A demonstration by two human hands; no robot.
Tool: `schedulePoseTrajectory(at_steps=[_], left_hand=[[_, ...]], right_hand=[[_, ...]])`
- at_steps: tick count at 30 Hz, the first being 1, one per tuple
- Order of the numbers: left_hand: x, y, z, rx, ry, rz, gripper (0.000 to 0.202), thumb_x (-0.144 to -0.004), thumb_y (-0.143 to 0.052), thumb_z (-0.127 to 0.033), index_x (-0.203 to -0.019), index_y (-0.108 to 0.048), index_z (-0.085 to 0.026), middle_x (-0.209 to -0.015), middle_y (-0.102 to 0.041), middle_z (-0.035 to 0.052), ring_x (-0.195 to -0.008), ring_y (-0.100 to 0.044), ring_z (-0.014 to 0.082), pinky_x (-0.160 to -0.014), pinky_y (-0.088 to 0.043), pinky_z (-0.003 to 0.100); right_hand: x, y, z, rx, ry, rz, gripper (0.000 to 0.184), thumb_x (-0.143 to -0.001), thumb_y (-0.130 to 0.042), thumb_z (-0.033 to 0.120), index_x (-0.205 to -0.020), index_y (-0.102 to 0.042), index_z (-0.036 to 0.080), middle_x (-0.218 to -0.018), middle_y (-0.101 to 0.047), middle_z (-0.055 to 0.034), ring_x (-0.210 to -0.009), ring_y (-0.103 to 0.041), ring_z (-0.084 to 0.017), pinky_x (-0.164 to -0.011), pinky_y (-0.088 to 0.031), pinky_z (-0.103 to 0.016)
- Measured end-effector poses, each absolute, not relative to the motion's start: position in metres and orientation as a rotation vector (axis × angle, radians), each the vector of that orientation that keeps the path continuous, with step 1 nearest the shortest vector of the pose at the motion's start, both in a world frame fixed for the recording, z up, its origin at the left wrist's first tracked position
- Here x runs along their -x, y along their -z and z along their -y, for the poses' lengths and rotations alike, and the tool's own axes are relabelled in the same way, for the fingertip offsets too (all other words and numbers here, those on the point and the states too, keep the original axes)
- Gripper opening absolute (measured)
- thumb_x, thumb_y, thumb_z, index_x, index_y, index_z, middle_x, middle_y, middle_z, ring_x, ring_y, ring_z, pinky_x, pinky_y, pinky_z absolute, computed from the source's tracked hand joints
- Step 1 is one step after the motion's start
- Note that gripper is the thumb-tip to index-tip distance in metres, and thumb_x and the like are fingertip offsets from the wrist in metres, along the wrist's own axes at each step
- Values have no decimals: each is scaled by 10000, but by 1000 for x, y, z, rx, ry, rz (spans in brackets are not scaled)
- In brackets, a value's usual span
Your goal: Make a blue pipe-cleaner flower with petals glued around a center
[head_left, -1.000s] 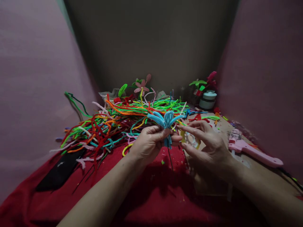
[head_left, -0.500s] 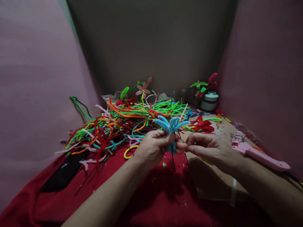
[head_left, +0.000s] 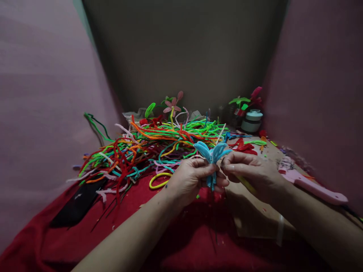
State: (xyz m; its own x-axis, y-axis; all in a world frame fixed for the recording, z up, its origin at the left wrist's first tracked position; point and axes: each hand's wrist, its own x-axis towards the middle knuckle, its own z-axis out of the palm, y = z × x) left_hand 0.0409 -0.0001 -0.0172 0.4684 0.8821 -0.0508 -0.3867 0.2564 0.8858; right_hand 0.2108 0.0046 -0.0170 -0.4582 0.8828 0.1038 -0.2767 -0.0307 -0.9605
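A light-blue pipe-cleaner flower (head_left: 219, 152) stands upright in my left hand (head_left: 188, 177), its base pinched between thumb and fingers. The petals fan out above the grip, and short blue ends hang below. Thin dark wires run down beneath it. Just to the right, my right hand (head_left: 255, 170) has thumb and forefinger pressed together beside the flower. Whatever sits in that pinch is too small to make out. A yellow strip (head_left: 246, 184) shows under the right palm; I cannot tell whether the hand holds it.
A big heap of coloured pipe cleaners (head_left: 176, 132) spreads behind my hands. Pink-handled pliers (head_left: 312, 185) lie at the right. A black flat case (head_left: 78, 204) rests on the red cloth (head_left: 119, 241) at left. Behind stand a lidded jar (head_left: 252, 121) and a pink flower (head_left: 171, 105).
The blue flower and my left hand have shifted slightly right and down, and the flower has turned a little. My right fingertips have risen from below the petals to beside them.
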Motion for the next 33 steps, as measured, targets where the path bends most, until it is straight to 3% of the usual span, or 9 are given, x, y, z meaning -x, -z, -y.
schedulePoseTrajectory(at_steps=[6,14,21,27,33], left_hand=[[-47,22,1,-877,-917,-613,180,-678,-698,-188,-762,-637,-41,-652,-653,93,-525,-641,162,-532,-535,268],[-48,24,-1,-848,-903,-580,153,-707,-669,-167,-776,-639,-33,-643,-657,103,-531,-647,167,-534,-536,264],[-49,31,-3,-890,-882,-599,201,-709,-671,-197,-829,-641,-39,-625,-663,99,-533,-651,164,-551,-540,258],[-48,31,-3,-943,-856,-601,228,-664,-718,-252,-684,-614,-50,-584,-669,111,-500,-640,161,-547,-525,255],[-47,29,-4,-936,-859,-578,273,-622,-744,-278,-668,-599,-52,-546,-651,106,-437,-607,159,-465,-504,254]], right_hand=[[-203,22,-2,717,-1762,1171,68,-703,-643,223,-729,-628,162,-551,-588,5,-467,-545,-123,-501,-435,-271],[-204,22,1,668,-1761,1100,78,-671,-660,207,-668,-598,159,-569,-601,1,-500,-562,-126,-523,-453,-276],[-195,30,1,740,-1723,1077,124,-691,-672,230,-693,-580,148,-476,-551,18,-404,-503,-105,-436,-386,-239],[-198,39,-2,695,-1707,1138,145,-717,-666,280,-744,-585,163,-488,-558,20,-401,-517,-125,-431,-395,-263],[-199,36,2,794,-1702,1178,160,-716,-670,314,-721,-624,161,-499,-591,3,-436,-552,-137,-441,-388,-253]])
